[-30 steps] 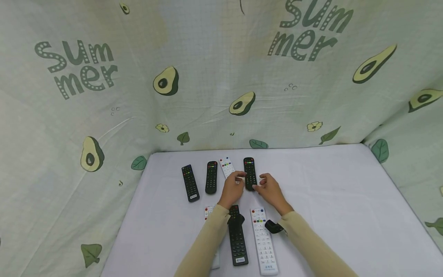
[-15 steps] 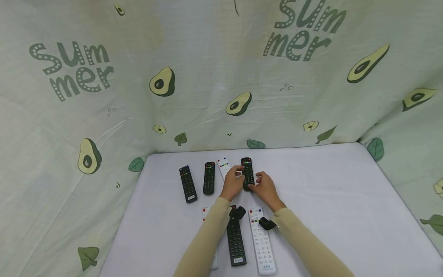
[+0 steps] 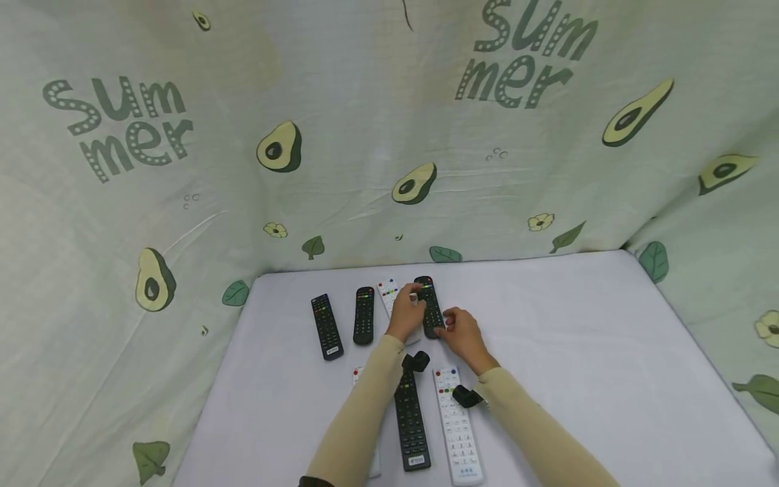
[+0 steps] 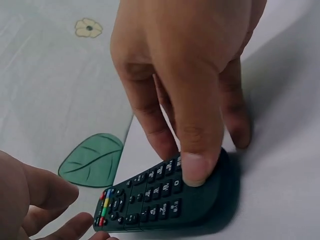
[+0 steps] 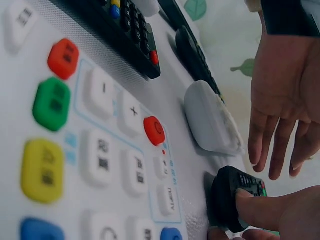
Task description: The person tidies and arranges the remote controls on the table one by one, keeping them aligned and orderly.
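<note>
A black remote control [image 3: 432, 312] with coloured buttons near its top lies at the back of the table. My right hand [image 3: 464, 336] pinches its lower end; in the left wrist view the thumb [image 4: 193, 167] rests on the button face while the fingers reach down its side. My left hand [image 3: 406, 316] is at its upper left, over part of a white remote [image 3: 387, 291]. Close by the coloured buttons are the left fingers [image 4: 55, 192], loosely bent; whether they touch the remote cannot be told. The right wrist view has the left hand [image 5: 285, 95] with fingers extended.
Two more black remotes [image 3: 364, 316] [image 3: 327, 327] lie to the left in the back row. In front are a long black remote [image 3: 411, 426], a white remote [image 3: 459, 433] and another white one [image 3: 374, 463], mostly under the left sleeve. A patterned cloth [image 3: 341, 196] hangs behind.
The black remote's top has swung slightly left. My left hand has moved a little up and left along it, while the right hand stays at the lower end. The head view has shifted slightly.
</note>
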Motion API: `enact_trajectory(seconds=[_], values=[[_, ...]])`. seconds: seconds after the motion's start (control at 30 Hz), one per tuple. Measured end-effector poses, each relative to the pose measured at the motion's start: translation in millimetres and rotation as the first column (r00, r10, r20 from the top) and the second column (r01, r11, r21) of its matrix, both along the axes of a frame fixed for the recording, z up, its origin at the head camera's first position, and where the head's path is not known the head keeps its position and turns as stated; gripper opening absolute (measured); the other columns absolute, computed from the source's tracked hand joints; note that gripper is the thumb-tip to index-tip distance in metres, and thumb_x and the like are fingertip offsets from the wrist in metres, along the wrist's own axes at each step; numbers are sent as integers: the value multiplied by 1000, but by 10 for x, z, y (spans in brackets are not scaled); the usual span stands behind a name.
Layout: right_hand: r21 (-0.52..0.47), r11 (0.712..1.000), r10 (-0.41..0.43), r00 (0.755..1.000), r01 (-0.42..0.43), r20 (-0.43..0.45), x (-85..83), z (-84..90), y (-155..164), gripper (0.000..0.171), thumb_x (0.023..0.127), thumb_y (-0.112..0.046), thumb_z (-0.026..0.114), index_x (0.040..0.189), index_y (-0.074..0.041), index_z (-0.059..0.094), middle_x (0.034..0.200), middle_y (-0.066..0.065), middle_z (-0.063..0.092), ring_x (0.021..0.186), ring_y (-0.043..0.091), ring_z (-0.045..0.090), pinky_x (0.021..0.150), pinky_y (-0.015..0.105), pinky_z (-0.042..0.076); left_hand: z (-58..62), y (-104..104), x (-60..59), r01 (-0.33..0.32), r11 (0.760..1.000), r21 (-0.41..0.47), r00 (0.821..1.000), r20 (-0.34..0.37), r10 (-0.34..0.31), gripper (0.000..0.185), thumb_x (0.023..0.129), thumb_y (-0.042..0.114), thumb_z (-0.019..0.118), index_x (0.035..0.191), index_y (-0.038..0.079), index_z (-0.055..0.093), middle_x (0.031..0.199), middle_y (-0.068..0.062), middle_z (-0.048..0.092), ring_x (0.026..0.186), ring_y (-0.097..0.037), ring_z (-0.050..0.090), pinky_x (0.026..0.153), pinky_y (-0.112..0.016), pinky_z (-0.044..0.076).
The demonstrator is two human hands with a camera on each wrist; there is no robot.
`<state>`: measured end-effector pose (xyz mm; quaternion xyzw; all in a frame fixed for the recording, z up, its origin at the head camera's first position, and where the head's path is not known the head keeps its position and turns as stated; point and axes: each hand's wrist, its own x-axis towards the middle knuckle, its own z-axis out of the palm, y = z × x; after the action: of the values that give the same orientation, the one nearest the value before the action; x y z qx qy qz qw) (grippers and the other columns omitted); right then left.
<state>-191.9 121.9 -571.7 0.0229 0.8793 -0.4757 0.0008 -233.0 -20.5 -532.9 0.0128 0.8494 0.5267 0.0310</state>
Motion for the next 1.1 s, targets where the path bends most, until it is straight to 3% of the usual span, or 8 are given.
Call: enact_trajectory(seconds=[0.37,0.53,0.7,0.9,1.1], values=[[24,1000,4,999,-5,42,26,19,-37,36,91,-2,80,121,13,68,105,21,66,94,28,64,85,45,58,2,7,-219,-35,999,-31,999,27,36,55,101,2,55,155,0,46,158,-26,44,148,-39,44,124,-51,36],[19,1000,1,999,-2,51,38,12,-27,36,92,-1,79,123,13,68,106,21,66,94,28,64,85,44,58,0,18,-268,-31,999,-15,997,64,32,55,104,5,53,158,3,44,160,-23,44,142,-37,48,120,-51,41],[16,1000,-2,998,1,60,41,19,-28,36,92,0,79,123,14,67,106,21,67,93,27,64,84,43,58,4,24,-288,-19,1000,-17,1000,21,20,51,105,5,53,155,0,48,153,-24,49,137,-37,52,116,-52,45],[-7,1000,-10,998,10,65,43,38,-36,33,90,2,79,120,11,67,103,18,69,90,25,64,84,42,57,32,-2,-286,-60,998,-3,997,-51,60,41,106,2,51,145,-3,58,141,-22,57,111,-31,62,93,-45,56],[-14,1000,-9,999,10,47,80,12,-28,34,89,3,79,120,10,66,104,18,70,90,25,65,87,45,59,26,-24,-299,-142,989,40,983,-113,146,29,105,3,55,129,-2,71,125,-20,68,89,-23,64,73,-32,55]])
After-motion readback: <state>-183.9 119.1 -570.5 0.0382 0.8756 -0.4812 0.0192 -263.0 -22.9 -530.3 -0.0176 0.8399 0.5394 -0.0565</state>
